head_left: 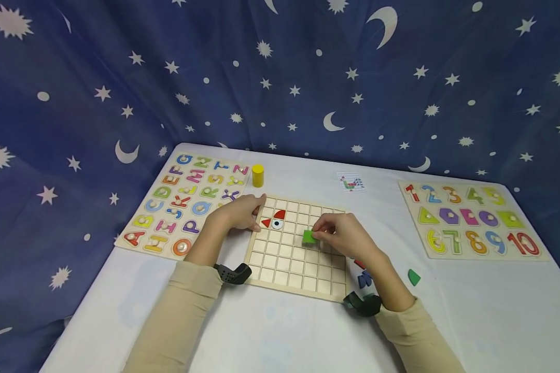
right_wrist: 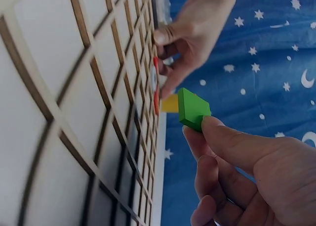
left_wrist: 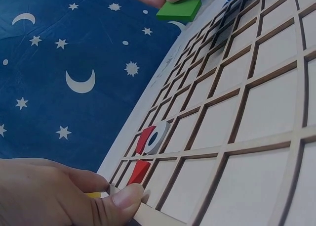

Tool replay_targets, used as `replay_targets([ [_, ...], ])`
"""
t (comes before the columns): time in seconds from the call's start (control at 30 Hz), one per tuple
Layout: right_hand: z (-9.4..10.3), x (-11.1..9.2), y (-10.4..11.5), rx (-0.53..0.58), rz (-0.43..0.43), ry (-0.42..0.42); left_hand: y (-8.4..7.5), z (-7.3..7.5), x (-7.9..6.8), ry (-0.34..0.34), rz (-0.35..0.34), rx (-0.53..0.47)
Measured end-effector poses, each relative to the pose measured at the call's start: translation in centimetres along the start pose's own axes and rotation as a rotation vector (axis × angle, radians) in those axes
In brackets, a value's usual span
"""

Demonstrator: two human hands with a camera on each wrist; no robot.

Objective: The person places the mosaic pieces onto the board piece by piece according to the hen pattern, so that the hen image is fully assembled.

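My right hand (head_left: 343, 233) pinches a green square tile (right_wrist: 193, 109) between thumb and fingers, held above the wooden grid board (head_left: 284, 287). At the board's left edge, my left hand (head_left: 239, 211) rests with thumb and index finger spread along the rim, the index fingertip by the far corner. Near that hand, a red triangle (head_left: 265, 223), a round eye tile (head_left: 277, 224) in white with a dark centre, and a red curved piece (head_left: 280, 214) lie in the board's cells. In the left wrist view, the thumb (left_wrist: 127, 196) touches the rim beside the red triangle.
A letter puzzle (head_left: 168, 202) lies left of the board, a number-and-shape puzzle (head_left: 471, 220) to the right. Behind stand a yellow cylinder (head_left: 257, 176) and a picture card (head_left: 351, 182). Blue pieces (head_left: 365, 280) and a green curved piece (head_left: 414, 277) lie near the right forearm.
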State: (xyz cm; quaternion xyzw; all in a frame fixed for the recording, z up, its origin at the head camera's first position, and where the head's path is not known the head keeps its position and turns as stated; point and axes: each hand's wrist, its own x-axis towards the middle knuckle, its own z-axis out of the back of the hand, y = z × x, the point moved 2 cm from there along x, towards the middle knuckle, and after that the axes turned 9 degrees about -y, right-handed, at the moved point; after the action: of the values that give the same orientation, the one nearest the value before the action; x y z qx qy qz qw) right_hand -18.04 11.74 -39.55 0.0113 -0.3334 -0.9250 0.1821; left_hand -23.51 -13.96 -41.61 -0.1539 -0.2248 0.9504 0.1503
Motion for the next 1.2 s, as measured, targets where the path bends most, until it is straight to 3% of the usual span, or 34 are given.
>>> replay_targets([
  [0.6,-1.6,0.1,0.4,0.0,0.021,0.004,-0.2,0.3,-0.1,0.013,0.012,0.01],
  [1.2,-2.6,0.6,1.5,-0.008,-0.014,-0.022,-0.3,0.4,0.1,0.025,0.014,0.008],
])
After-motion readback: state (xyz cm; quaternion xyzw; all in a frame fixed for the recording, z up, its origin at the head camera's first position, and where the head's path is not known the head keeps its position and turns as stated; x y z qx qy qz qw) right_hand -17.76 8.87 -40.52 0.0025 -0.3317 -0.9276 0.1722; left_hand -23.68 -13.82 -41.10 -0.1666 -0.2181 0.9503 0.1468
